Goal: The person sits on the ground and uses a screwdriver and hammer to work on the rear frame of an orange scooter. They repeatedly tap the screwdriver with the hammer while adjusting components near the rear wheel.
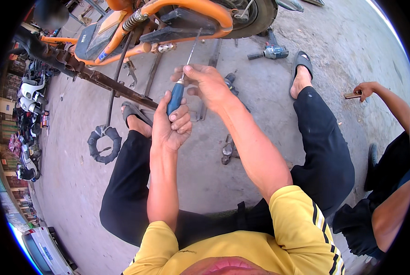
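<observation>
Head view: left hand (170, 127) upright, closed around blue-handled tool (175, 98), right hand (207, 83) above in pinch at shaft (192, 51).

Orange motorbike (186, 20) partly beyond upper edge

1 white vehicle (48, 250) and several scooters (30, 97) at left, 1 blue power tool (274, 52) on concrete ground (72, 156).

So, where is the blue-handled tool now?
In the head view, the blue-handled tool is slightly left of upper centre, handle in the left hand, shaft at the right hand.
</observation>
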Demonstrator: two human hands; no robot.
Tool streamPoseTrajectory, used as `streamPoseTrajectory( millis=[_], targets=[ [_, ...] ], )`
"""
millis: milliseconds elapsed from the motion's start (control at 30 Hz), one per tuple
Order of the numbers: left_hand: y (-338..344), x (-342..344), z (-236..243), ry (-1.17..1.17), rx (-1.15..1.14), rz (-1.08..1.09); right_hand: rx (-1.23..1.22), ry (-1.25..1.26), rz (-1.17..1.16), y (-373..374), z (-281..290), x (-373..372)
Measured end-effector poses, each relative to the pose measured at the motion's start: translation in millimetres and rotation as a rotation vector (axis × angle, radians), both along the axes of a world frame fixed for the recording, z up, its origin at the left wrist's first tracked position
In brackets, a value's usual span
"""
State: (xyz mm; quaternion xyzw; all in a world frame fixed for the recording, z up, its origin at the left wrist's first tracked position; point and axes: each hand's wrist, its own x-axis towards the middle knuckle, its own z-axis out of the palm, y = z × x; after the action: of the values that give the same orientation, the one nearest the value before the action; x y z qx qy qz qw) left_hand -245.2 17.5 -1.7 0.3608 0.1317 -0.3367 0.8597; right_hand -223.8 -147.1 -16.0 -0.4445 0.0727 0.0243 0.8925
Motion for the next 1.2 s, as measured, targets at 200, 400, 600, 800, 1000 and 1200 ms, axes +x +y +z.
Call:
streamPoseTrajectory(
  millis=[200,400,600,800,1000,1200],
  targets=[
    [-17.9,-19.6,-11.7,-1.132,1.112,0.326,0.007,-0.013,-0.032,-0.4,-3.9,3.1],
    [-20.2,-20.1,-15.7,-0.712,0.908,0.209,0.044,-0.011,-0.031,-5.7,-11.0,2.2],
    [-3.4,-15.7,-6.6,-0.149,0.067,-0.078,0.099,-0.009,-0.013,-5.1,-2.5,6.7],
    [-20.9,-33.3,-8.0,-1.127,1.544,0.18,0.025,0.021,-0.083,0.2,-4.1,10.3],
    [-14.9,-17.3,-29.2,-0.663,0.778,0.134,0.136,0.002,0.018,-11.1,-4.9,8.1],
    [-2.6,-16.7,-15.9,-0.536,0.589,0.067,0.092,-0.019,-0.031,-16.4,-12.4,17.2]
  ],
)
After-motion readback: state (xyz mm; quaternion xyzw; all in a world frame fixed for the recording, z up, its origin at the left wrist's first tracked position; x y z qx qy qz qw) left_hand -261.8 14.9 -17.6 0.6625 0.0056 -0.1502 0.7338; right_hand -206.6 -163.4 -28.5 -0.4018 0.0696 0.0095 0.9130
